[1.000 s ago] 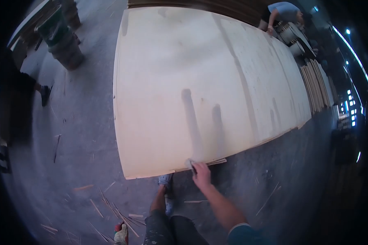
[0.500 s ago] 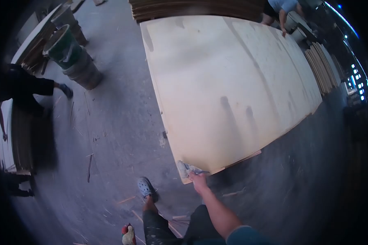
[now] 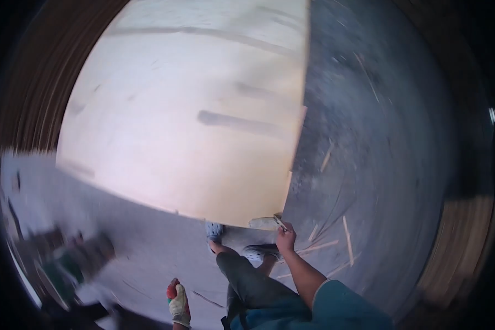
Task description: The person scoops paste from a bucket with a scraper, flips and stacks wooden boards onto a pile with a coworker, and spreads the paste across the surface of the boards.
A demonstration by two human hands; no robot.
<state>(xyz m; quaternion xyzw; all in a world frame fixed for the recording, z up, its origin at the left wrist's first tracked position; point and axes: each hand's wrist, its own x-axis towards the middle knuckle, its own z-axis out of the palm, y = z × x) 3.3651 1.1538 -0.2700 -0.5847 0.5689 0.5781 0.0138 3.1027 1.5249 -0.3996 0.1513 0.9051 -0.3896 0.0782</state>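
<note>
A broad pale plywood sheet (image 3: 176, 132), marked with dark streaks, lies in front of me. My right hand (image 3: 285, 238), bare, is closed on a flat-bladed tool that looks like a scraper (image 3: 265, 223), at the sheet's near right corner. The blade lies along the near edge; whether it touches the wood, I cannot tell. My left hand (image 3: 179, 305) wears a white glove with red and green on it and hangs low, apart from the sheet. Its fingers are curled; what they hold, if anything, does not show clearly.
Thin wood strips (image 3: 319, 247) litter the floor by my feet. A blurred green bucket (image 3: 63, 275) stands at lower left. Stacked boards (image 3: 55, 71) rise at the sheet's left, and another stack (image 3: 459, 242) stands at right.
My view has swung round, so the sheet now stretches up and left. My right hand keeps its tool at the corner. The gloved left hand shows more fully, and my feet have shifted.
</note>
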